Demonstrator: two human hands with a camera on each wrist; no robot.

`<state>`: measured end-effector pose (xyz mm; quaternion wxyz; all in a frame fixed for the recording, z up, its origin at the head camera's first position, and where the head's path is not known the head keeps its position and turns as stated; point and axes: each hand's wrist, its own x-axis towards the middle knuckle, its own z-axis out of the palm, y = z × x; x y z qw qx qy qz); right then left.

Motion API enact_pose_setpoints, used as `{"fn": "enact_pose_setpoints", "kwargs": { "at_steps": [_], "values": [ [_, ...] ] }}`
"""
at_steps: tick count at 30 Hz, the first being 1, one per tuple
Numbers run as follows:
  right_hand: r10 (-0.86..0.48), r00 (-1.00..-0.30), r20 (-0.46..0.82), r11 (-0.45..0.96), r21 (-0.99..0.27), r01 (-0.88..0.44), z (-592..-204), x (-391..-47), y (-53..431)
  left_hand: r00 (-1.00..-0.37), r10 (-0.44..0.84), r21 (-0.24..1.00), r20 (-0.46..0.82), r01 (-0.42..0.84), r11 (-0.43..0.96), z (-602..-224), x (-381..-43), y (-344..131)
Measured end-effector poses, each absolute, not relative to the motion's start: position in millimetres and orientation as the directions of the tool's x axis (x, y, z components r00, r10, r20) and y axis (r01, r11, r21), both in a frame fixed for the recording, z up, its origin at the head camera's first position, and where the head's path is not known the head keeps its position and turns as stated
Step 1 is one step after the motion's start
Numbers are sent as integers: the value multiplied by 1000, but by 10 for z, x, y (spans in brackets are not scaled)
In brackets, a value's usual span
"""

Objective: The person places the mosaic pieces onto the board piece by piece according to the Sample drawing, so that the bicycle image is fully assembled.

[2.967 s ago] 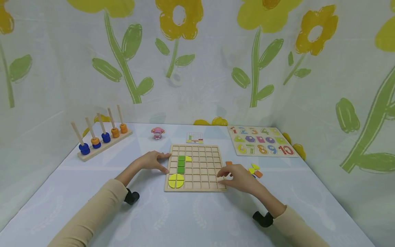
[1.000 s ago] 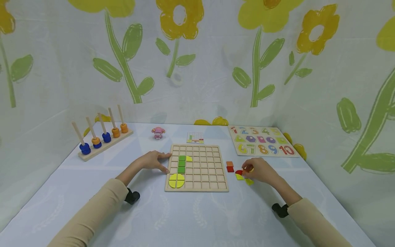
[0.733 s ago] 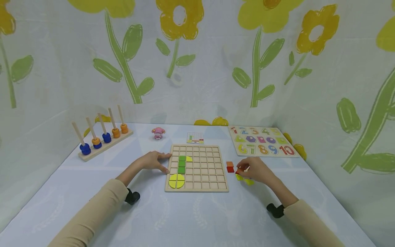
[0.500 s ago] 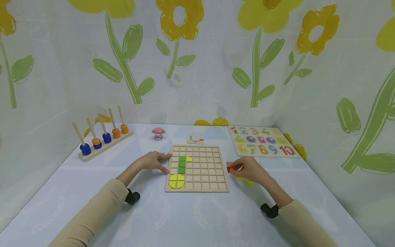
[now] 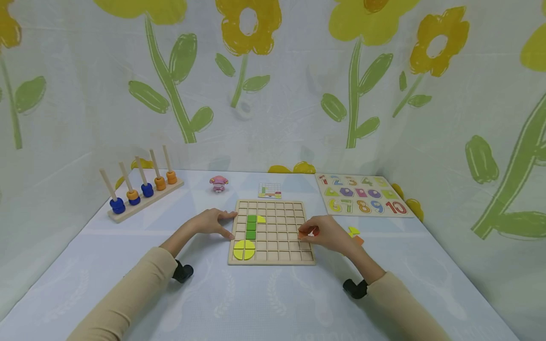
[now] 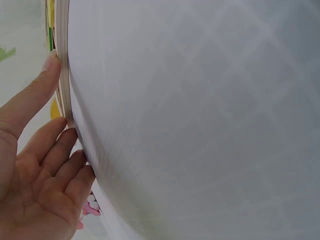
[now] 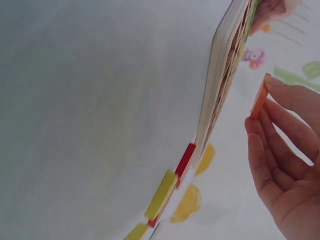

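Observation:
A wooden grid board (image 5: 277, 244) lies flat on the table. Green squares (image 5: 251, 227) form a column on its left side, a yellow quarter piece (image 5: 261, 219) sits beside them, and yellow quarter pieces (image 5: 244, 250) make a circle below. My left hand (image 5: 209, 221) touches the board's left edge, thumb and fingertips against the rim in the left wrist view. Above the board's right side, my right hand (image 5: 326, 233) pinches an orange tile (image 7: 260, 97) between thumb and fingers. That hand partly hides a red piece (image 7: 185, 162) and other loose pieces right of the board.
Loose yellow pieces (image 5: 354, 230) and an orange piece (image 5: 359, 240) lie to the right. Behind the board are a pattern card (image 5: 270, 190) and a pink figurine (image 5: 219, 183). A peg stacker (image 5: 145, 200) stands at left, a number puzzle (image 5: 362, 195) at back right.
My right hand has gone from the board to the loose pieces, and come back leftward over the board's right side holding an orange tile. My left hand stays at the left edge.

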<state>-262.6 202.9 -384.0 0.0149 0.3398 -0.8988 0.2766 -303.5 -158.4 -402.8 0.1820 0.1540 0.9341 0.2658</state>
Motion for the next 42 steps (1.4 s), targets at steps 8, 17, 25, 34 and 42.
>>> {"fn": "enact_pose_setpoints", "kwargs": {
  "at_steps": [8, 17, 25, 34, 42],
  "values": [
    [-645, -743, 179, 595, -492, -635, -3805, -2682, 1730, -889, 383, 546, -252, 196, 815, -4026, -3038, -1586],
    [-681, -717, 149, 572, -503, -648, -3823, -2706, 1419, -888, 378, 543, -262, 188, 818, -4011, -3033, -1580],
    [-701, -708, 89, 593, -480, -647, -3830, -2709, 1152, -887, 383, 547, -260, 191, 815, -4020, -3045, -1585],
    [-684, -729, -37, 643, -502, -578, -3809, -2673, 946, -888, 374, 546, -268, 180, 818, -4012, -3039, -1585],
    [-683, -730, -22, 647, -483, -591, -3850, -2668, 887, -889, 371, 550, -268, 175, 816, -4027, -3040, -1583]
  ]
}}
